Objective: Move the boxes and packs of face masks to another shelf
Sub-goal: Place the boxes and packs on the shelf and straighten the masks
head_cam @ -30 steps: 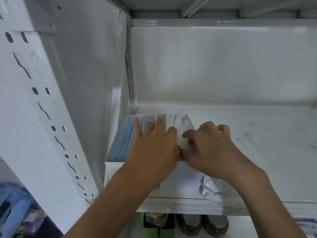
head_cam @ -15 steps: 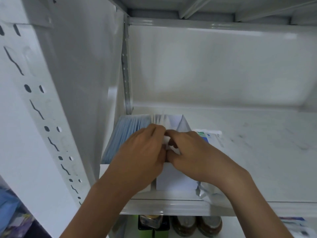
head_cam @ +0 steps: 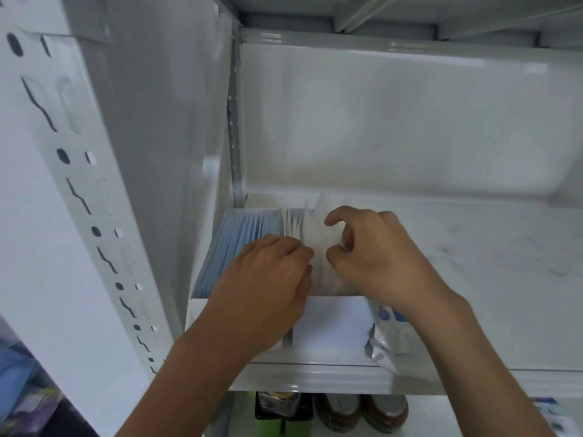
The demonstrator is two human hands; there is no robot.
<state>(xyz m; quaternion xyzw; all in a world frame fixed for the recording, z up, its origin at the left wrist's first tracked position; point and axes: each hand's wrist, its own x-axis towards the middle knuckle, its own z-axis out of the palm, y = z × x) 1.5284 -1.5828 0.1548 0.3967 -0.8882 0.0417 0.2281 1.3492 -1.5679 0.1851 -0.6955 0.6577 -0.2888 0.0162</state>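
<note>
- An open box of face masks (head_cam: 239, 247) is stood at the shelf's (head_cam: 473, 247) left end.
- White masks (head_cam: 315, 244) inside it are pinched by the left hand (head_cam: 268, 279) and right hand (head_cam: 378, 257).
- The masks are judged light and floppy; the box's stiff walls are best gripped.

An open white box (head_cam: 202, 313) sits at the shelf's 9 o'clock end, blue masks (head_cam: 243, 234) standing on edge inside. At its 3 o'clock, touching, a second white box (head_cam: 331, 323) holds white masks (head_cam: 310, 234), possibly individually wrapped. A crumpled mask pack (head_cam: 388, 335) leans farther toward 3 o'clock.
</note>
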